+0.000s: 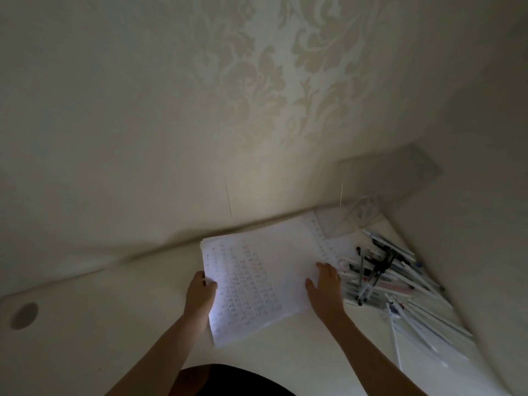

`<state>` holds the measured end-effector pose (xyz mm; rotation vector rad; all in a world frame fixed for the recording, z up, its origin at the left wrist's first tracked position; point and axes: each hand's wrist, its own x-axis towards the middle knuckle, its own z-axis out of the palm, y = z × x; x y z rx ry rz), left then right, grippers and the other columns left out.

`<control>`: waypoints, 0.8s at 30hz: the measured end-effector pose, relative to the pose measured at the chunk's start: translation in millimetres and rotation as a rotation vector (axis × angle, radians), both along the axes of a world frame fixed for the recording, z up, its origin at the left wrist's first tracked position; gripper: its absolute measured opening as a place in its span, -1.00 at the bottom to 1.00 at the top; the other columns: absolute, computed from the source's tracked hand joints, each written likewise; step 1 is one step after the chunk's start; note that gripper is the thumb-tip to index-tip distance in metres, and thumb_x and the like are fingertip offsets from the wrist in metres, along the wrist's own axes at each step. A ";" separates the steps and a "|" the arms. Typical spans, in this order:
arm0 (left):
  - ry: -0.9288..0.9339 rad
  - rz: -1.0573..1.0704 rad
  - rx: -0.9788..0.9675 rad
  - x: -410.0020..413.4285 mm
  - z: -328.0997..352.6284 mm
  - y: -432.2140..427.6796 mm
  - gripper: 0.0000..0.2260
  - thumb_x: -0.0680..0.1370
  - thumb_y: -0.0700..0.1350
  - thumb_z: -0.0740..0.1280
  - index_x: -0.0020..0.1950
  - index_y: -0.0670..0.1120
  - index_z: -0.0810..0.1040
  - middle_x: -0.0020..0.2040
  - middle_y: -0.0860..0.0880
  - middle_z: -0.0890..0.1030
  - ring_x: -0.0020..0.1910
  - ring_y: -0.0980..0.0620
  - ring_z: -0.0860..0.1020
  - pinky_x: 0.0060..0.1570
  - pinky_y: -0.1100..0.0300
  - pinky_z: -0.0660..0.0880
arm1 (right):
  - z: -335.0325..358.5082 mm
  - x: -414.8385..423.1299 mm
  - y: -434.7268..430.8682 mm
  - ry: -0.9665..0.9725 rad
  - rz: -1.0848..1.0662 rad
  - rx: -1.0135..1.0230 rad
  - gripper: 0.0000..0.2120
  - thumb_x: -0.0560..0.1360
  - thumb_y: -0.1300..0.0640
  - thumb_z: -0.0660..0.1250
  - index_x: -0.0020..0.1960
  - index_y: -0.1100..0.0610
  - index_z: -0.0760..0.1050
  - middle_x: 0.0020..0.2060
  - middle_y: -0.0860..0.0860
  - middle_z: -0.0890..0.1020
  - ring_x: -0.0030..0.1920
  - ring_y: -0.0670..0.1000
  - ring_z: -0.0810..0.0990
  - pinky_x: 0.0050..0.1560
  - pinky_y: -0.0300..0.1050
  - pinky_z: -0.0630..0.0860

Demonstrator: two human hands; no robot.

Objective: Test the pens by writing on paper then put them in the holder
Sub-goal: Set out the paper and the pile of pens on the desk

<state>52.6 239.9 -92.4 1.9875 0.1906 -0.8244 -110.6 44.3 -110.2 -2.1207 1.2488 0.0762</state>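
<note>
Beyond the fingertips: wall [171, 110], pale, with a faint leaf pattern. It meets the far edge of the desk just past the top edge of the paper.

Under and around the fingers: desk [114, 324], white. A broad stretch of its top runs left from the left fingers, and another runs from the wrists back to the near edge. At right the top narrows into a corner.

Between and under the fingers: paper [265, 270], a white stack lying flat and turned at an angle. The top sheet has rows of small written marks and a line of punched holes along its far right edge. The far corner reaches almost to the wall.

Just right of the right fingers: pens [394, 275], a loose heap of mostly white and dark barrels lying crossed on the desk and touching the paper's right edge. More spill toward the near right.

Past the right fingers, in the corner: clear plastic piece [385, 178], standing against the wall. Its form cannot be made out.

Below the wrists: dark garment [234, 378], at the bottom edge of view.

Left hand [200, 292]: fingers curled over the paper's left edge, gripping it.

Right hand [324, 287]: fingers straight and slightly spread, lying flat on the paper near its right edge and holding nothing.

Far left of the left fingers: grey round disc [24, 315], set in the desk top.
</note>
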 end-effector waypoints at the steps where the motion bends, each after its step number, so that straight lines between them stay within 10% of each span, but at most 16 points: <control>1: 0.006 -0.009 -0.022 -3.0 1.6 -5.1 -0.92 0.46 -0.36 0.18 -0.15 -0.20 0.36 -0.32 -0.05 0.37 -0.39 0.04 0.33 -0.39 0.20 0.28 | -0.3 -1.4 -2.2 0.006 -0.016 -0.006 -0.49 0.57 0.14 0.19 0.47 0.22 0.15 0.47 0.16 0.16 0.47 0.15 0.11 0.44 -0.01 0.11; 7: 0.162 -0.029 -0.177 -12.2 2.4 -36.9 -0.80 0.47 -0.28 0.25 0.09 -0.21 0.43 0.04 -0.20 0.56 0.04 -0.20 0.54 0.07 -0.12 0.48 | -3.2 -11.3 -10.8 0.064 -0.018 -0.006 -0.50 0.59 0.17 0.15 0.47 0.24 0.11 0.50 0.17 0.05 0.49 0.16 0.03 0.44 -0.02 0.10; 24: 0.196 -0.062 -0.081 -5.5 -5.9 -33.5 -0.75 0.40 -0.35 0.40 0.07 -0.29 0.55 0.01 -0.24 0.62 -0.02 -0.21 0.60 0.11 -0.15 0.49 | 10.7 -2.4 -30.1 -0.095 0.238 -0.090 -0.40 0.58 0.25 0.08 0.54 0.05 -0.08 0.54 -0.01 -0.03 0.51 0.05 0.02 0.39 -0.11 0.20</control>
